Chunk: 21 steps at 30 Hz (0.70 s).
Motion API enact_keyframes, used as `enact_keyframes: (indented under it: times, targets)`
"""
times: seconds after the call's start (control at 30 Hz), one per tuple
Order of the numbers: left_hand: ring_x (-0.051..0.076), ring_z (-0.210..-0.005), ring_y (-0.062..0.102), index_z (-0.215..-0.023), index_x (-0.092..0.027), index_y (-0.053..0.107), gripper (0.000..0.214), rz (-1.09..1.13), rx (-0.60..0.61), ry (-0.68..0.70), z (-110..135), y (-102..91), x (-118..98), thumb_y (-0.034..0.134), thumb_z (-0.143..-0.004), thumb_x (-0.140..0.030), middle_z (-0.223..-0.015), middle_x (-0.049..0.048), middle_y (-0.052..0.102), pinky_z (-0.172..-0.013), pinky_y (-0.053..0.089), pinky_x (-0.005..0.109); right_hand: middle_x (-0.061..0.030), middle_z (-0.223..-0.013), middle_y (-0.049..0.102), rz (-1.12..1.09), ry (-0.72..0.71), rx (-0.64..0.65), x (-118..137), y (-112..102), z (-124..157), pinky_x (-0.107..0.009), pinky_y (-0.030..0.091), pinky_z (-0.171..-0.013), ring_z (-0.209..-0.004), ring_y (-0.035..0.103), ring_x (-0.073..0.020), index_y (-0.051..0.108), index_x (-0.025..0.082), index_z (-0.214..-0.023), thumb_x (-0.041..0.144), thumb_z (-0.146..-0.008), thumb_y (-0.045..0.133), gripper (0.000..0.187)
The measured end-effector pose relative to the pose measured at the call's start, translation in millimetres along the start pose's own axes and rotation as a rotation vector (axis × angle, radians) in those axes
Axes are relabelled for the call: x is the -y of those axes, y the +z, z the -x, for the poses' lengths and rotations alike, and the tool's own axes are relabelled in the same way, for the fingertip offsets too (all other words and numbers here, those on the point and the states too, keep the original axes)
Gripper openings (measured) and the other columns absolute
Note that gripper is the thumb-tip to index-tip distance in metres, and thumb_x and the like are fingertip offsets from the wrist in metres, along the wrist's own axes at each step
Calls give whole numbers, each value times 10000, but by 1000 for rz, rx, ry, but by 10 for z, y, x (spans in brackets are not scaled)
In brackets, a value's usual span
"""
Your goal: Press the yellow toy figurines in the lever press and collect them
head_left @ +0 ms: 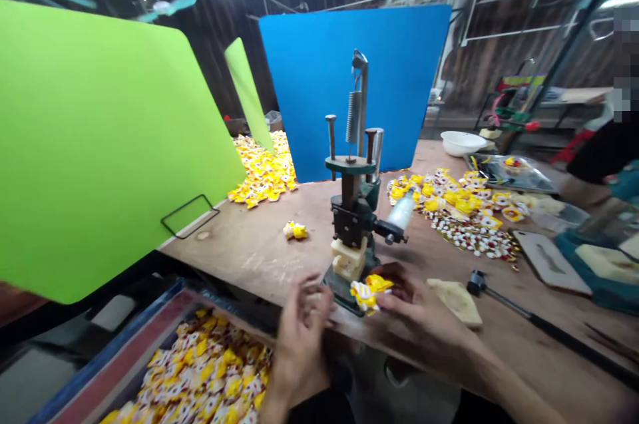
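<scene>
Head view, looking down on a wooden workbench (239, 257): the right hand (414, 307) sits at lower center-right, its fingers curled closed, gripping a crumpled yellow-and-white piece (368, 293) whose printed pattern is too folded to make out. That piece lies just in front of the green base of a small spring-loaded bench press (355, 211), which stands upright at the center of the frame, with a coiled spring on its top and a translucent white handle grip (402, 210) jutting to the right. A cream block (348, 259) sits at the foot of the press. The left hand (302, 337) is at lower center, open with its fingers loosely spread and raised, just beside the piece, holding nothing. At lower left, a tray with a red and blue rim (114, 351) is heaped with similar yellow-and-white pieces (200, 371). More lie in a mound (262, 171) at upper left-center between a green board (100, 144) and a blue board (349, 78), and in a wide spread (454, 204) on the bench to the right. A small clump (295, 231) rests left of the press. Further right are a white bowl (462, 142), a beige pad (455, 301) and a small hammer (478, 284). A second person's dark sleeve (599, 164) shows at the right edge.
</scene>
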State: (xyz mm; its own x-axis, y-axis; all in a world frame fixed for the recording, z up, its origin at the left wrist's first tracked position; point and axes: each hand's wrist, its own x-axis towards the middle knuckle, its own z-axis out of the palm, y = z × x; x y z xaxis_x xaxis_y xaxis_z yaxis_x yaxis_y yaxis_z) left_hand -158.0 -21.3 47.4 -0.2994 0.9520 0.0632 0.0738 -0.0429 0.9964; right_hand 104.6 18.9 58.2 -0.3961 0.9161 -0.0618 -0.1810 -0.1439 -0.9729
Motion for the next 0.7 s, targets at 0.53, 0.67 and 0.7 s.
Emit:
enact_keyframes:
  times: [0.53,0.67,0.7]
  targets:
    - [264,-1096,776,-1223,-235,775,274,-378,-433,528,-21,863,385,747,-1018,-415,-1165,93,797,-1007,641,414,-91,-1121,806,127,-113,-381,-16,-801,-242,-372,621,-931,-1049,743,-267,808,233,-1099,660,-868,866,489]
    - [291,-1169,752,-1330,-229,706,383,-390,-425,499,-61,914,415,745,-1012,-441,-1268,121,765,-1025,627,449,-91,-1050,798,-330,-22,-346,489,-967,-831,-355,639,-925,-1009,756,-239,771,226,-1047,721,-906,780,515]
    - [300,-1196,741,-1343,-227,689,414,-376,-422,483,-75,917,425,756,-1001,-450,-1292,129,752,-1042,620,462,-95,-979,783,-414,21,-273,719,-953,-985,-365,648,-885,-945,753,-236,746,214,-1018,752,-944,708,544]
